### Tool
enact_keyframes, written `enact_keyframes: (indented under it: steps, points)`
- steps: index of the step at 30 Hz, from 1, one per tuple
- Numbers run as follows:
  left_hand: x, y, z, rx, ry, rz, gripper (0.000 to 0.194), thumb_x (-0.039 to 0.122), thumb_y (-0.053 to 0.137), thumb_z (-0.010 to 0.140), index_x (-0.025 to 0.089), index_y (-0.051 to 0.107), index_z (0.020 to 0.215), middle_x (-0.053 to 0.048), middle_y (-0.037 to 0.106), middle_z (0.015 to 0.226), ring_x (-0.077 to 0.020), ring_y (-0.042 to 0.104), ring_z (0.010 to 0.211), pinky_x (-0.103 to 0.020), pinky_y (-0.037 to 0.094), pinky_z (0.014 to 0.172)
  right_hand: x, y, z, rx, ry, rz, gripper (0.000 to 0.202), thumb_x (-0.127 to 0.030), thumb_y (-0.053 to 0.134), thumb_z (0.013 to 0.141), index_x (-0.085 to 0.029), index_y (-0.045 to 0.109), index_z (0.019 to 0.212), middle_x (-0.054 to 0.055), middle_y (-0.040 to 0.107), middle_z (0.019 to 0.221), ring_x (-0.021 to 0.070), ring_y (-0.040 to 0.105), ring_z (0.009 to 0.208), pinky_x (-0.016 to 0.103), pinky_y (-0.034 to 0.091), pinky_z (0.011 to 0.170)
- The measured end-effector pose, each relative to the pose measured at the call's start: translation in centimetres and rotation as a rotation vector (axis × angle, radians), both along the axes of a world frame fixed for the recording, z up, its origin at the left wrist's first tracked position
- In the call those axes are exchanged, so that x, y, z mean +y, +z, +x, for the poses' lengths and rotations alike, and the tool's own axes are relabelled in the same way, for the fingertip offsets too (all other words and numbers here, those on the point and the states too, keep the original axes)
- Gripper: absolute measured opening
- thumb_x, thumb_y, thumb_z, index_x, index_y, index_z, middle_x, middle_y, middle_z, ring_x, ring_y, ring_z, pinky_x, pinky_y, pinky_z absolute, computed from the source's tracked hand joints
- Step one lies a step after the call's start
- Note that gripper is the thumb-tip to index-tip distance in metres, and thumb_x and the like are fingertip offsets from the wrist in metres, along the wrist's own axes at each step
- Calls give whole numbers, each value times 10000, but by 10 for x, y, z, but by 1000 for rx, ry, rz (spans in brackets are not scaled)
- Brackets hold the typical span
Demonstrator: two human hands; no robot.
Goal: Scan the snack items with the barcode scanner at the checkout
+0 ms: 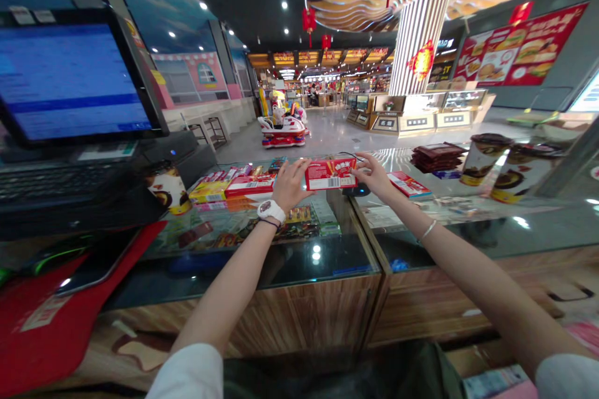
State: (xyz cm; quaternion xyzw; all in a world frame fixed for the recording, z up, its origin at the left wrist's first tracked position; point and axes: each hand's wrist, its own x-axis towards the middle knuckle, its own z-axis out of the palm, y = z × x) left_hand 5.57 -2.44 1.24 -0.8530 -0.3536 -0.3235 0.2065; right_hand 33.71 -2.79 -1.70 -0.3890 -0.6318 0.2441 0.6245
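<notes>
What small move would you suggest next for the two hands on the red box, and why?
Perhaps settle the right hand more firmly on the red box: only its fingertips appear to meet the right end, while the left hand is at the other, so a fuller hold might keep it steadier.

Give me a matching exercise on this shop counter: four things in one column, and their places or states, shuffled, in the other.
Things
1. monitor
2. wristwatch
3. red snack box
4. dark red packets

Places or states
A. stacked beside two lidded cups
B. held between the left hand and right hand
C. showing a mostly blue screen
D. worn just behind the left hand

Right pairs: 1-C, 2-D, 3-B, 4-A
</notes>
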Motion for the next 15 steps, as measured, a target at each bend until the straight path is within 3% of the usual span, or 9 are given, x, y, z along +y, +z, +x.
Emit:
enact_keyframes:
  steps: [5, 12, 15]
  points:
    - [0, -2, 3, 3, -55, -5, 857, 531, 746, 769, 181, 393, 1467, -168, 511, 1447, -328, 487, 1344, -546, 281, 1197, -6, 4, 2, -9, 10, -17, 542, -454, 746, 715, -267, 625, 1209, -3, 646, 881, 156, 626, 692, 308, 559, 608]
    - [-5, 0, 5, 90, -124, 12, 643, 355, 740, 779, 228, 533, 1374, -144, 482, 1471, -319, 448, 1373, -540, 289, 1192, -4, -1, -2, -3, 30, -42, 534, -438, 738, 720, -262, 635, 1214, 0, 654, 892, 146, 631, 697, 319, 577, 660]
    - [-5, -1, 5, 93, -124, -3, 564, 353, 743, 779, 254, 594, 1314, -134, 494, 1450, -315, 458, 1359, -540, 320, 1174, -2, 0, -1, -31, 57, -52, 567, -459, 711, 751, -262, 606, 1272, 16, 666, 932, 164, 657, 746, 341, 598, 690]
